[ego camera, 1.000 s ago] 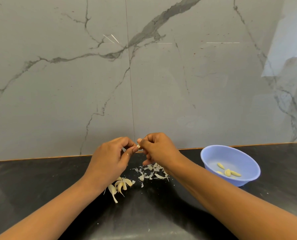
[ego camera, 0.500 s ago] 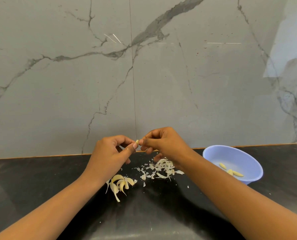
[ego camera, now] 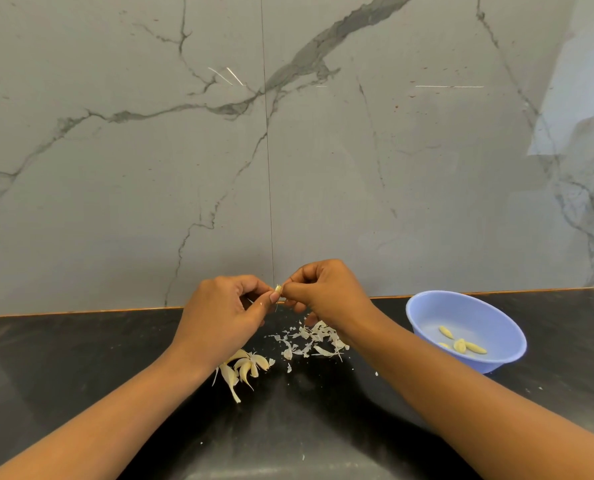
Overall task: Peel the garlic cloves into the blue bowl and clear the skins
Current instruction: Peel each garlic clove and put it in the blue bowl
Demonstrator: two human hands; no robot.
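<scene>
Head view is filled mostly by a grey marble wall [ego camera: 323, 168], which takes up the whole top and middle of the frame. Below it, a black counter [ego camera: 81, 375] is spread across the bottom.

Both arms are stretched over the counter from the lower corners. The left hand [ego camera: 219, 320] and the right hand [ego camera: 326, 296] are brought together at the centre. They are lifted a little above the counter, most likely so that skin bits can drop down. Both hands are curled, and one tiny thing is pinched between them.

The blue bowl [ego camera: 479, 313] is set at the right of the frame, near the right arm. From there a clean clove can be dropped in with a short reach.

A heap of loose skins [ego camera: 309, 342] is scattered just under the right hand. A small bunch of unpeeled cloves [ego camera: 245, 368] is laid just below the left hand, kept close to be picked next. A few peeled cloves [ego camera: 461, 344] are seen lying in the bowl.

Smallest of all, one garlic clove [ego camera: 278, 288] is pinched at each end by the thumbs and fingertips. It is probably held this way so that its skin can be pulled off.

More peeling is judged to be left, and the skins are not yet cleared.
</scene>
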